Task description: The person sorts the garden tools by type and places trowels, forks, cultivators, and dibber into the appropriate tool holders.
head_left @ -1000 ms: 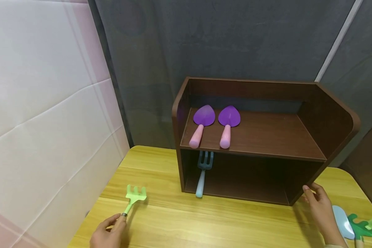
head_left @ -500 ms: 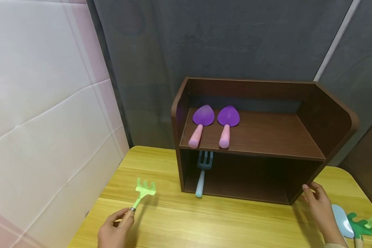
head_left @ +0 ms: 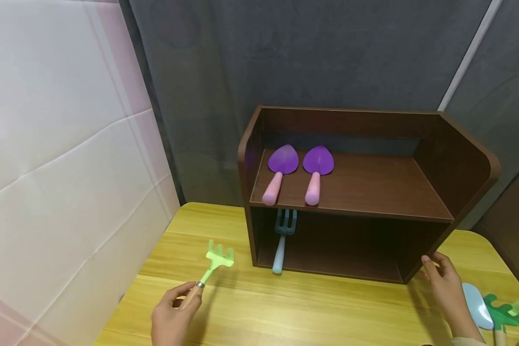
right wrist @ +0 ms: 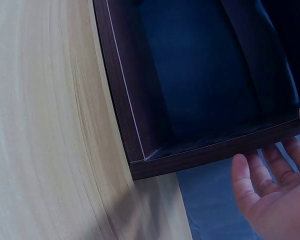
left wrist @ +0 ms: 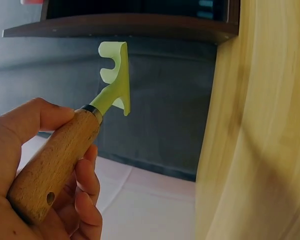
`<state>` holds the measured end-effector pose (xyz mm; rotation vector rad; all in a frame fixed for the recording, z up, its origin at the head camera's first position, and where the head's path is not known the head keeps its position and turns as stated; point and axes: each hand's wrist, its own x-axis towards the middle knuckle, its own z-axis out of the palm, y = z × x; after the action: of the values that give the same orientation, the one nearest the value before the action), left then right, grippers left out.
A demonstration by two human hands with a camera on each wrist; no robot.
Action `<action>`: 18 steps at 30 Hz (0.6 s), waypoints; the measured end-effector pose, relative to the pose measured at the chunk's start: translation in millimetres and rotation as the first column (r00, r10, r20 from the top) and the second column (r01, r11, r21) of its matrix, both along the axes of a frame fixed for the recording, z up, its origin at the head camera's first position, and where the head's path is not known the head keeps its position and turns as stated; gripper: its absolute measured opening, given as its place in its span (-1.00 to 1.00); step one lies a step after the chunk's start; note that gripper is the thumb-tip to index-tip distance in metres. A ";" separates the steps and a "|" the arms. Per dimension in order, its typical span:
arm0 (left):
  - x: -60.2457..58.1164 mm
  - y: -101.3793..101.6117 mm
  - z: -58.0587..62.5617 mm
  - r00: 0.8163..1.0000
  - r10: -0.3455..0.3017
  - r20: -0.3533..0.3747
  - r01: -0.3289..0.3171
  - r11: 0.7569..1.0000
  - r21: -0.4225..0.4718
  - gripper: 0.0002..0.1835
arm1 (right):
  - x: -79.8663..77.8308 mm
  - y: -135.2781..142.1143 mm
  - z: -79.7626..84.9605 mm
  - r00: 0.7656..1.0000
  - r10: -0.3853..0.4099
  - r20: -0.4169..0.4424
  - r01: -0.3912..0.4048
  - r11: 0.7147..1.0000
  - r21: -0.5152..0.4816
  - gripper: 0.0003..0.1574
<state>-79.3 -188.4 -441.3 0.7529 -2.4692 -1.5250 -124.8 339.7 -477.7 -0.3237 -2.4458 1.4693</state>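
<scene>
My left hand [head_left: 175, 312] grips a small hand rake by its wooden handle [left wrist: 57, 162]. The rake's light green tined head [head_left: 219, 257] points up and away, raised over the table left of the brown shelf [head_left: 385, 182]. In the left wrist view, the thumb lies along the handle and the fingers curl round it from below. At the shelf's lower right, my right hand [head_left: 445, 290] touches the side panel [right wrist: 215, 152], fingers fairly straight along its outer face and thumb at the front edge.
Two purple trowels [head_left: 318, 161] with pink handles lie on the upper shelf. A blue-grey garden fork [head_left: 281, 245] lies at the lower compartment's left. Right of the right hand are a light blue tool [head_left: 476, 306], a dark green rake [head_left: 501, 312] and light green pieces on the yellow wooden table [head_left: 311, 312].
My left hand has carried the green rake rightward and slightly farther away, closer to the shelf. My right hand stays at the shelf's side. The tools on the shelf have not moved.
</scene>
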 end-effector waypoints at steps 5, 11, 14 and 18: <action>-2.8 9.3 2.8 0.999 -0.034 -0.006 0.034 0.999 -0.003 -0.49 | 0.0 0.0 0.0 1.000 0.007 0.002 -0.007 1.000 0.008 -0.39; -4.8 17.4 3.4 0.997 -0.071 -0.015 0.071 0.997 -0.016 -0.55 | -0.1 -0.7 -0.3 1.000 0.013 -0.018 -0.013 1.000 0.004 -0.43; -5.5 21.4 3.1 0.995 -0.094 -0.024 0.094 0.996 -0.014 -0.55 | 0.1 -1.3 -0.2 0.999 0.014 -0.029 -0.014 1.000 0.002 -0.46; -6.7 27.2 1.9 0.992 -0.118 -0.034 0.118 0.993 -0.012 -0.59 | -0.2 -1.2 -0.6 0.999 0.009 -0.031 -0.010 1.000 -0.004 -0.56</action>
<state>-86.1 -161.2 -439.5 0.5829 -2.5349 -1.5496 -124.9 338.5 -478.3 -0.2882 -2.4237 1.4718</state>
